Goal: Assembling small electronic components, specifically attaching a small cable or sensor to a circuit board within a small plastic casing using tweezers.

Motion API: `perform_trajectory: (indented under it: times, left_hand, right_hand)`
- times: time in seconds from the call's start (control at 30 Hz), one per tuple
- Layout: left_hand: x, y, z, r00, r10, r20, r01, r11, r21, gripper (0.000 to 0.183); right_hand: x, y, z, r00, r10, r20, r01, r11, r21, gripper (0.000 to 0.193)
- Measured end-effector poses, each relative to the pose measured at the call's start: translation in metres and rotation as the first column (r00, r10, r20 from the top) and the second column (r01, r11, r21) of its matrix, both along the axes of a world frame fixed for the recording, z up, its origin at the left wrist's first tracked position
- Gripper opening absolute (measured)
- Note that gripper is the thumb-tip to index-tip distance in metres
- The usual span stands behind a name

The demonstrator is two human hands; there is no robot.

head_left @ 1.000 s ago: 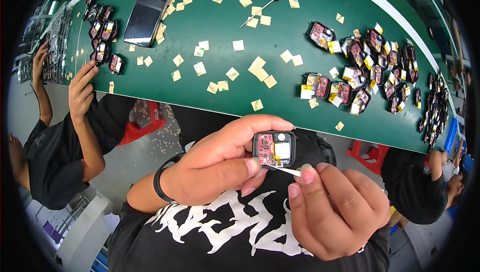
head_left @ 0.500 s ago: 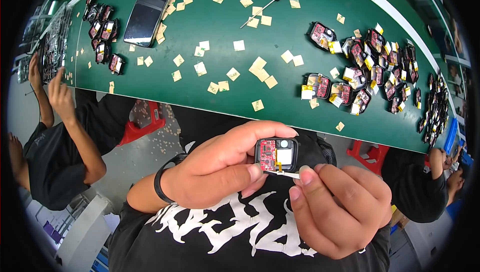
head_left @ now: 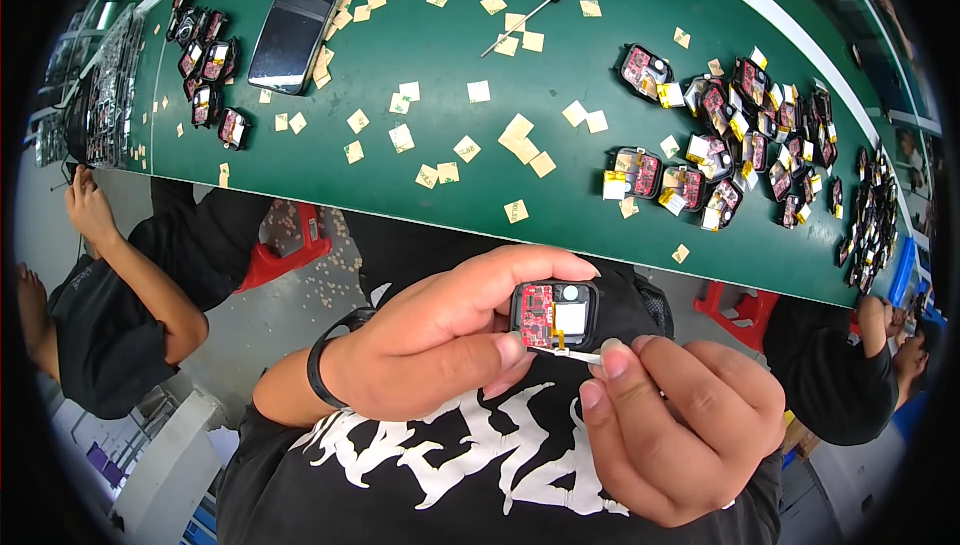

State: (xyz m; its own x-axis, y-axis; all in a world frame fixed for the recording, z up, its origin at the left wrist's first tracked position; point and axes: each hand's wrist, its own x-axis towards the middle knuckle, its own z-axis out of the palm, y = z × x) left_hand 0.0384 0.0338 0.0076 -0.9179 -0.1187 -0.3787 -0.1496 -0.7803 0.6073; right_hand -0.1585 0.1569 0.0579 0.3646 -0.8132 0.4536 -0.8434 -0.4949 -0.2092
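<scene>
My left hand [head_left: 430,340] grips a small black device housing [head_left: 537,317] between thumb and fingers, its open side facing up. Inside it are a red circuit board, a white square battery-like part and a yellow flex ribbon running to the lower edge. My right hand [head_left: 690,420] pinches a thin pale tool [head_left: 583,355] whose exact kind I cannot make out. Its tip lies along the housing's lower edge, beside the ribbon's end and close to my left thumb. Both hands are in front of my chest, off the table's near edge.
On the green table [head_left: 330,165] lie scattered beige paper squares [head_left: 467,149], a screwdriver [head_left: 550,3] and a dark phone-like slab [head_left: 300,20]. Similar housings [head_left: 632,173] crowd the right side, others [head_left: 215,62] the left. Co-workers sit either side, near red stools [head_left: 290,250].
The housing and both my hands have shifted down very slightly; my grips stay the same. At the left, a co-worker's raised hands have come down.
</scene>
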Motion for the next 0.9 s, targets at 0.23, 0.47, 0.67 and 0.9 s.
perform_trajectory:
  times: [0.23, 0.47, 0.67, 0.9]
  left_hand:
    - [0.000, 0.000, -0.001, 0.999, -0.013, -0.040, 0.011, 0.999, -0.048, 0.055]
    - [-0.001, 0.001, -0.001, 0.999, -0.017, -0.050, 0.014, 0.998, -0.059, 0.055]
    - [-0.001, 0.000, -0.001, 0.998, -0.057, -0.041, 0.054, 0.996, -0.072, 0.054]
    - [0.002, 0.003, -0.004, 0.997, -0.023, -0.067, 0.019, 0.998, -0.066, 0.055]
  right_hand:
    - [-0.001, 0.002, 0.007, 1.000, -0.031, 0.004, 0.030, 0.998, 0.049, 0.017]
    - [-0.002, 0.004, 0.007, 0.999, -0.013, -0.039, 0.014, 1.000, 0.028, 0.017]
    - [-0.008, 0.010, -0.005, 0.999, 0.041, -0.008, -0.042, 0.999, -0.026, 0.016]
    - [-0.014, 0.004, 0.003, 0.993, 0.110, -0.044, -0.112, 0.993, -0.045, 0.009]
